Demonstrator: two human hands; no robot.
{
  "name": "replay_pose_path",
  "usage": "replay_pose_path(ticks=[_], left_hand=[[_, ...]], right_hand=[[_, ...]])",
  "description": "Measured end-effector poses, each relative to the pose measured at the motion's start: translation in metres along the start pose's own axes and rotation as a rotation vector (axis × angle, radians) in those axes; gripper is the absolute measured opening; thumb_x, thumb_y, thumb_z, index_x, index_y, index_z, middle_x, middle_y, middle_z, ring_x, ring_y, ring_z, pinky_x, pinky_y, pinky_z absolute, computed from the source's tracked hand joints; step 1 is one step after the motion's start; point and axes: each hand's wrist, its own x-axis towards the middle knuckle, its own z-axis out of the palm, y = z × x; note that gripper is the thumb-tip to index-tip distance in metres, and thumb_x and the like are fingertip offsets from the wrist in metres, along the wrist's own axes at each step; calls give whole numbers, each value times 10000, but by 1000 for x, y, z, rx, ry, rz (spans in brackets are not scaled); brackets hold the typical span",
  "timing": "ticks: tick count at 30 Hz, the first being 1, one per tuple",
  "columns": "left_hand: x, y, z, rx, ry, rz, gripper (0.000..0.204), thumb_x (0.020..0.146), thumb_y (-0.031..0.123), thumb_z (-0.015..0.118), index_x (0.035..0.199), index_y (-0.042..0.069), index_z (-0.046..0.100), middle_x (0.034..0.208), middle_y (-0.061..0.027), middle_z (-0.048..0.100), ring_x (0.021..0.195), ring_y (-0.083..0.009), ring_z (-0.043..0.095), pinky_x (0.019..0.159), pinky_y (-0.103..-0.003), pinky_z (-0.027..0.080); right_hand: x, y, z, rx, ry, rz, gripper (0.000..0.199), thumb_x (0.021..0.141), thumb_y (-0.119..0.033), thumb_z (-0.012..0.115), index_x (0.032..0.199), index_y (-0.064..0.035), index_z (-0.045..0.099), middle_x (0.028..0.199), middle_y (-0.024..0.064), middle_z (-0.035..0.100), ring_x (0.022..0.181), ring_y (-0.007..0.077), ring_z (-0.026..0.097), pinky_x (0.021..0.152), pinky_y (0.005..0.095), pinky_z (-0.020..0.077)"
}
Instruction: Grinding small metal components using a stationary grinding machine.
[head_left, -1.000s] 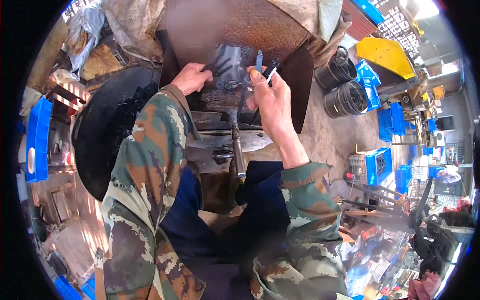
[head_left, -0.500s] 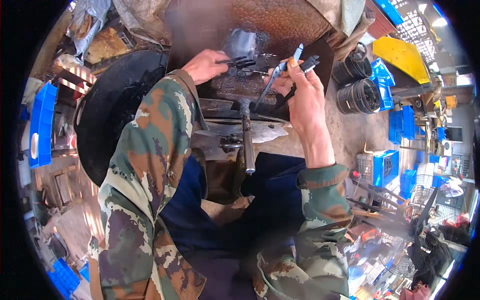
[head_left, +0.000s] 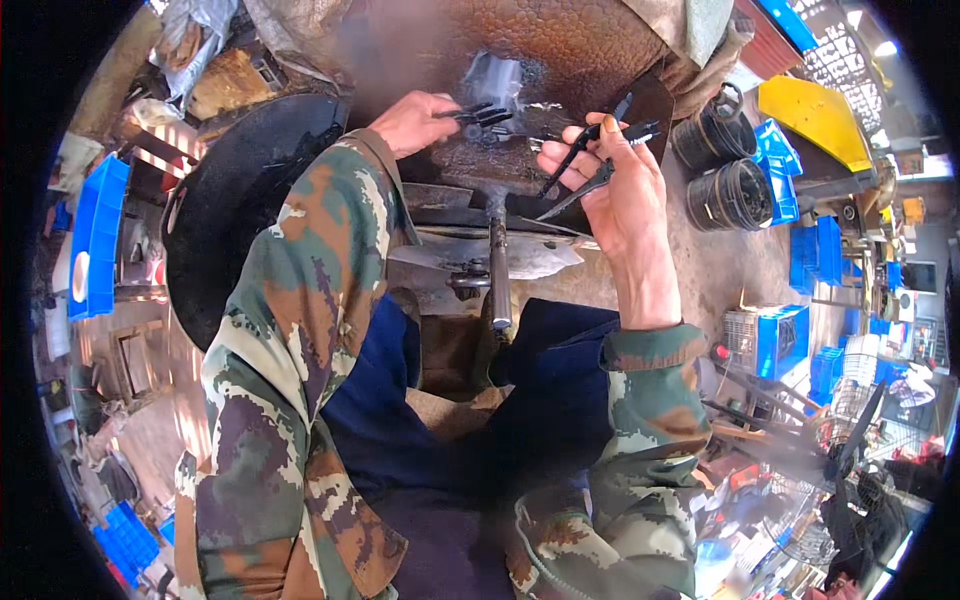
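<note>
- The left hand (head_left: 418,120) pinches a small dark metal piece (head_left: 478,115) against a rusty plate (head_left: 480,50), by a bright scorched patch (head_left: 495,78).
- The right hand (head_left: 618,185) is raised just beside it, closed around dark pliers (head_left: 590,165) with their handles spread.
- A metal rod (head_left: 499,270) runs below the plate toward the person's lap.
- Blue crates (head_left: 770,340) stand on the right, black coils (head_left: 735,190) near them.
</note>
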Motion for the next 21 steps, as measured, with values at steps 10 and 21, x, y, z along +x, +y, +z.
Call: replay_pose_path(ticks=[10, 21], left_hand=[[5, -6, 2, 15, 13, 82, 266, 829, 141, 597, 1027, -16, 681, 840, -96, 614, 763, -192, 591, 729, -326, 475], [5, 30, 6, 457, 59, 66, 284, 821, 205, 608, 995, 4, 708, 1006, -198, 654, 957, -401, 625, 858, -447, 497]], right_hand=[[0, -1, -4, -10, 0, 27, 226, 1038, -185, 441, 1134, 9, 504, 932, 146, 603, 813, 307, 679, 782, 470, 594], [0, 4, -4, -26, -35, 113, 215, 1001, -200, 550, 1120, -21, 548, 860, 83, 573, 691, 207, 591, 704, 427, 569]])
